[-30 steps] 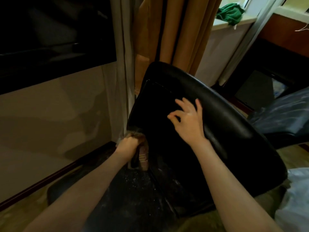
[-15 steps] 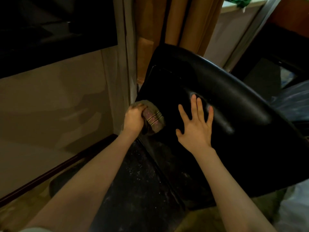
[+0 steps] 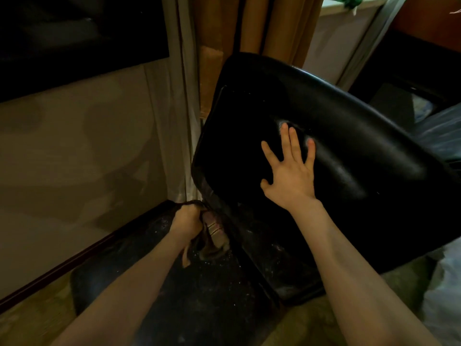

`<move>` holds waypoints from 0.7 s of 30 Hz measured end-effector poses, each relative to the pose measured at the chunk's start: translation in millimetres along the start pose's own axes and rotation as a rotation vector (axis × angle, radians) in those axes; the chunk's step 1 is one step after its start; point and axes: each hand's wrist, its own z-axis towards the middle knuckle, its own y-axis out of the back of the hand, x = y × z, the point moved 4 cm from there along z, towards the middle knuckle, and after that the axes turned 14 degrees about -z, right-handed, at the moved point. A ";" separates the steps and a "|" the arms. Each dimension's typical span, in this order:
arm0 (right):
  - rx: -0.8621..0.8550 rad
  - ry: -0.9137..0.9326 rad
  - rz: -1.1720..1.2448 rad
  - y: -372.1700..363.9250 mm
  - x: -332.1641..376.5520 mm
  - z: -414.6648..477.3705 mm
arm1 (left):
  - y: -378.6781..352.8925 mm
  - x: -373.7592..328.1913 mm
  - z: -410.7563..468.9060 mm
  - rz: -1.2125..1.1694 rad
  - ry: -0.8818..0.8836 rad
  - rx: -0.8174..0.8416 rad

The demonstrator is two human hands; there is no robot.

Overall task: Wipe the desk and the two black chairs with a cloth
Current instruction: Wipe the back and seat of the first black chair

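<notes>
The left hand (image 3: 186, 221) has its grip closed round a crumpled brownish striped cloth (image 3: 215, 233), bunched in the fist and pressed low against the left edge of the glossy black leather chair (image 3: 349, 191), right where the backrest (image 3: 249, 116) meets the seat (image 3: 199, 295). A loose end of the cloth hangs down beside the wrist towards the seat. The right hand (image 3: 289, 173) lies flat on the front of the backrest, its grip open, fingers (image 3: 286, 141) straight and spread, thumb out to the side; it holds nothing. The seat is speckled with pale dust or crumbs, thickest near the cloth, and the lower part of the backrest shows dull smears. The chair stands close to a beige wall (image 3: 74, 158) with a dark skirting board (image 3: 62, 265) along the floor. Just behind its top edge hang a white sheer curtain (image 3: 179, 108) and a tan heavy curtain (image 3: 262, 26). A green bundle of fabric (image 3: 350, 0) lies on a pale ledge (image 3: 333, 9) at the top right, well apart from the chair. White fabric (image 3: 444, 283) shows at the lower right edge
</notes>
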 end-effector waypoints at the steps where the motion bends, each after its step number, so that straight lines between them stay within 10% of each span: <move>1: 0.008 0.014 0.003 1.0 -0.2 -0.1 | 6.2 -6.2 -1.7 -0.013 -0.029 -0.007; 11: -0.035 0.159 0.357 22.7 -14.0 -21.1 | 47.1 -107.2 -43.4 -0.298 -0.235 -0.365; 21: -0.153 -0.007 0.032 -22.6 -13.8 -180.3 | -32.6 -119.2 -72.3 -0.329 -0.225 -0.510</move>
